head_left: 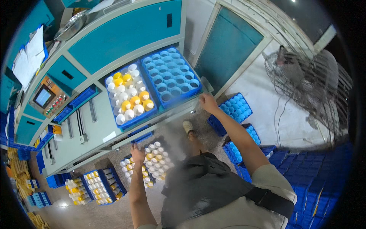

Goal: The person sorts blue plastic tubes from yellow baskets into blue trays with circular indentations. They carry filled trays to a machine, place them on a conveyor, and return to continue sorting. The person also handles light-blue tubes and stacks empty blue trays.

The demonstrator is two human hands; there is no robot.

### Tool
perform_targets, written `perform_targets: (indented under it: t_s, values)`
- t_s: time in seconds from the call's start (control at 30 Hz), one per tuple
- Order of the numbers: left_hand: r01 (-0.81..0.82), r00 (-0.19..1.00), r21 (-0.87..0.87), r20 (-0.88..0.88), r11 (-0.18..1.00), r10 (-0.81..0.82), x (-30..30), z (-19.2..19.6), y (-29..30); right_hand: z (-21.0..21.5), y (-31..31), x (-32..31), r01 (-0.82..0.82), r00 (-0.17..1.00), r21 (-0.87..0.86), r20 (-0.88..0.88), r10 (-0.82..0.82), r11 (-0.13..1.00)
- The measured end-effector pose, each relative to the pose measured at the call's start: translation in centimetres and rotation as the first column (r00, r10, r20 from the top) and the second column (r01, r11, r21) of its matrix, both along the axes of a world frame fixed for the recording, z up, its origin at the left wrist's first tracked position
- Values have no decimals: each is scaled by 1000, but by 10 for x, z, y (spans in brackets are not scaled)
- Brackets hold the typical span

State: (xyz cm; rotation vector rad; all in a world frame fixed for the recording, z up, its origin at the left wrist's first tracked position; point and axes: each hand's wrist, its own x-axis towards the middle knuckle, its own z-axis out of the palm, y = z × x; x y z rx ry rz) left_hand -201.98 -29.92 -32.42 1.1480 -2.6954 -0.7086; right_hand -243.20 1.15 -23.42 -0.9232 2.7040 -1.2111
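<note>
Blue empty crate [171,76] on bench [91,129]: right hand [209,103] grips its near corner; left hand [137,153] open, empty. Slide level.

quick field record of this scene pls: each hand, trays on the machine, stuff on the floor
left hand: left hand open, fingers spread, reaching down toward the floor tray of white and yellow bobbins; holds nothing
right hand: right hand at the machine table edge, beside the empty blue tray; whether it grips anything is unclear
trays on machine: filled tray of white and yellow bobbins side by side with the empty one
floor left: more filled trays
floor right: empty blue trays
background: wire-guard fan
</note>
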Motion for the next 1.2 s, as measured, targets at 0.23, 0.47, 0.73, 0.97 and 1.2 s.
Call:
perform_targets:
  t_s: [0.23,0.47,0.73,0.97,1.2]
  values:
    - [-287,951,-327,-213,901,226,-174,49,-66,-21,-88,-137,-153,975,678,-14,221,719]
    - [-523,829,-459,-80,718,554,-240,24,-105,-31,-98,-173,-280,900,686,-56,433,671]
    - [-503,815,-489,6,713,579,-244,28,-108,43,-134,-206,-428,852,157,400,338,890]
    - [-510,823,-428,11,746,568,-250,39,-110,5,-307,-326,35,609,-254,772,181,967]
    - [-527,821,-389,-6,755,570,-245,41,-114,-25,-395,-339,494,362,-335,918,160,802]
